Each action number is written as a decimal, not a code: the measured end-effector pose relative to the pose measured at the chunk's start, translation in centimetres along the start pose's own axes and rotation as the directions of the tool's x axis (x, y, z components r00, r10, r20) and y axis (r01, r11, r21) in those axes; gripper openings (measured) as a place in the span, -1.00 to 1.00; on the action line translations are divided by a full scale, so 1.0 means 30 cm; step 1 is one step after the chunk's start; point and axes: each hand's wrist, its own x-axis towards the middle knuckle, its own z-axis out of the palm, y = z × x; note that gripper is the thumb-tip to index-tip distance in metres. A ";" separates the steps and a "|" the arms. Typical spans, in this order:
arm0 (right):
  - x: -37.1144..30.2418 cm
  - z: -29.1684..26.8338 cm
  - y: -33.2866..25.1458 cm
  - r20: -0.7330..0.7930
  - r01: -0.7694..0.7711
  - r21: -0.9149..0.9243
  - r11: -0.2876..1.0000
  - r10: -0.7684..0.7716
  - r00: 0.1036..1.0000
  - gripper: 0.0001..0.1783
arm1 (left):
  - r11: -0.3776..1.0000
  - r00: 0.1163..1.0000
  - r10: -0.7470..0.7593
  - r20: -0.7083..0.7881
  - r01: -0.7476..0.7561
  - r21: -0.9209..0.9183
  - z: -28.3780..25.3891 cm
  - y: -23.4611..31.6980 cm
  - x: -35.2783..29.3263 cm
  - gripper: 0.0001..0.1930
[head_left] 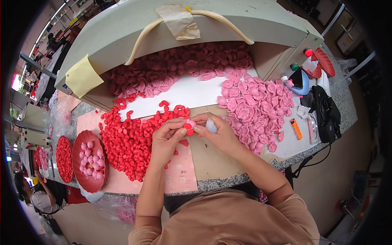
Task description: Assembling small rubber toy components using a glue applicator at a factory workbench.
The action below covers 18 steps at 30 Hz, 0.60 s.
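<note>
In front of me, my left hand [166, 138] and my right hand [220, 136] meet at the fingertips, pinching a small pink and red piece [189, 125] between them. Its upper part is pink and rounded, with red parts below. A small whitish squeeze bottle [211, 125] is also tucked in the fingers of my right hand. Left of my hands spreads a heap of small glossy red pieces [128, 143]. To the right lies a pile of pink petal-shaped pieces [253, 108].
A red oval tray [89, 185] holds pink balls at the left, beside another tray of red pieces [64, 159]. A grey box-like housing [228, 30] arches over darker pink pieces at the back. Right are an orange lighter [296, 129] and a black bag [326, 114]. Another person [45, 198] sits far left.
</note>
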 end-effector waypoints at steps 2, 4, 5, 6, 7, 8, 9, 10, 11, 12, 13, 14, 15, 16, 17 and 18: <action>0.002 -0.002 -0.002 -0.002 -0.011 0.007 1.000 0.011 1.000 -0.72 | 1.000 0.999 -0.031 -0.016 0.031 0.000 0.000 0.000 0.004 -0.81; 0.004 -0.002 0.000 -0.003 -0.022 0.015 1.000 0.022 1.000 -0.73 | 0.999 0.999 -0.042 -0.008 0.042 0.000 0.001 0.003 0.007 -0.81; 0.007 -0.001 0.001 -0.002 -0.031 0.038 0.999 0.032 1.000 -0.73 | 0.999 0.999 -0.044 -0.011 0.044 0.001 -0.001 0.000 0.008 -0.81; 0.009 0.000 0.002 -0.001 -0.041 0.060 0.997 0.041 0.999 -0.73 | 0.999 0.999 -0.040 -0.015 0.041 0.003 -0.003 -0.005 0.008 -0.81; 0.011 0.001 -0.001 0.002 -0.043 0.062 0.997 0.043 0.999 -0.73 | 0.999 0.999 -0.037 -0.018 0.037 0.005 -0.004 -0.007 0.008 -0.80; 0.011 0.001 -0.004 0.004 -0.026 0.078 0.997 0.026 1.000 -0.73 | 0.999 0.999 -0.039 -0.018 0.040 0.004 -0.004 -0.007 0.009 -0.80; 0.011 0.000 -0.005 0.005 -0.009 0.095 0.995 0.009 1.000 -0.73 | 0.999 0.999 -0.045 -0.010 0.045 0.006 -0.003 -0.004 0.010 -0.80; 0.011 -0.001 0.001 0.005 -0.012 0.095 0.995 0.011 1.000 -0.73 | 0.999 0.999 -0.050 -0.002 0.050 0.007 -0.002 -0.004 0.011 -0.80; 0.011 -0.003 0.009 0.001 -0.026 0.083 0.996 0.026 1.000 -0.73 | 0.999 0.999 -0.051 -0.004 0.051 0.007 -0.003 -0.007 0.011 -0.80; 0.011 -0.003 0.013 -0.003 -0.041 0.070 0.997 0.042 0.999 -0.73 | 0.999 0.999 -0.033 0.000 0.033 0.015 -0.005 -0.011 0.011 -0.81; 0.011 -0.003 0.012 -0.002 -0.043 0.071 0.997 0.043 0.999 -0.73 | 1.000 1.000 -0.016 0.003 0.016 0.023 -0.006 -0.014 0.011 -0.81; 0.011 -0.003 0.012 -0.005 -0.041 0.071 0.997 0.042 0.999 -0.73 | 1.000 1.000 -0.017 0.003 0.017 0.023 -0.005 -0.015 0.011 -0.81; 0.012 -0.002 0.013 -0.008 -0.040 0.071 0.997 0.041 0.999 -0.73 | 1.000 1.000 -0.019 0.004 0.019 0.012 -0.003 -0.015 0.012 -0.81; 0.013 -0.002 0.017 -0.008 -0.042 0.071 0.997 0.043 0.999 -0.73 | 1.000 1.000 -0.020 0.005 0.020 0.002 -0.002 -0.016 0.013 -0.81; 0.012 -0.003 0.022 -0.004 -0.051 0.104 0.993 0.051 0.999 -0.72 | 1.000 1.000 -0.021 0.004 0.021 0.000 -0.002 -0.018 0.012 -0.81; 0.013 -0.003 0.025 0.000 -0.060 0.137 0.989 0.060 0.998 -0.72 | 1.000 1.000 -0.028 -0.008 0.028 0.007 -0.002 -0.020 0.012 -0.81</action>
